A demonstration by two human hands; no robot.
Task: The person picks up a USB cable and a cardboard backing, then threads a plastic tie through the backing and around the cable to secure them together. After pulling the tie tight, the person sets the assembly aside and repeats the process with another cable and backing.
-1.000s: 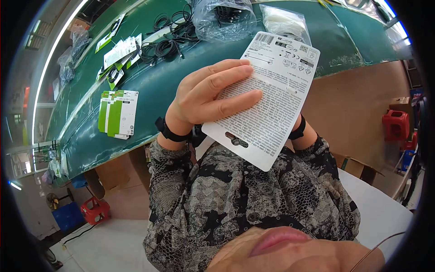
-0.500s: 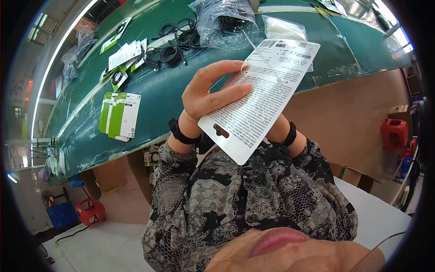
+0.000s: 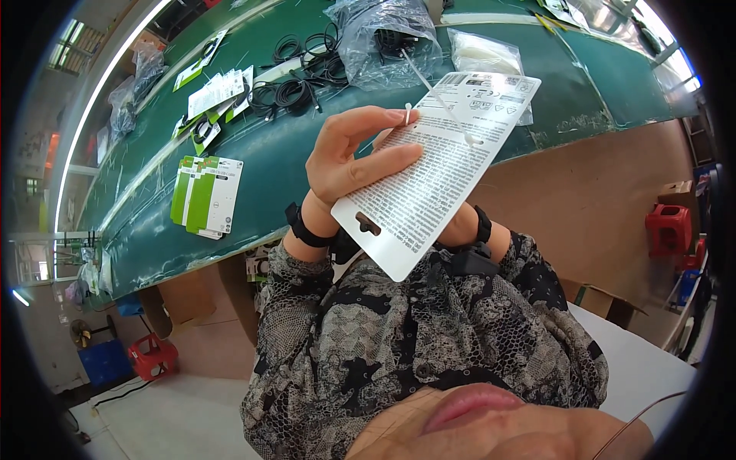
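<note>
In front of my chest is a white printed cardboard backing card (image 3: 429, 176), tilted, with a hang hole at its lower end. My left hand (image 3: 356, 157) grips its left edge, the thumb and index finger lying on the printed face. A white cable tie (image 3: 418, 71) sticks up past the card and runs across it to small holes near the right edge. A small white end of a tie shows at my left index fingertip. My right hand (image 3: 460, 226) is behind the card; its fingers are hidden, and so is the card's other side.
On the green table (image 3: 268, 176), a stack of green-and-white cards (image 3: 207, 195) lies at left. Packed cards (image 3: 218, 96) with black cables lie behind it. Coiled black cables (image 3: 295, 96), a clear plastic bag (image 3: 364, 54) of cables and a bag of white ties (image 3: 483, 55) lie farther back.
The card has shifted slightly left and down with my hands. My left fingers remain on it, and the white tie's upper end has swung a little left.
</note>
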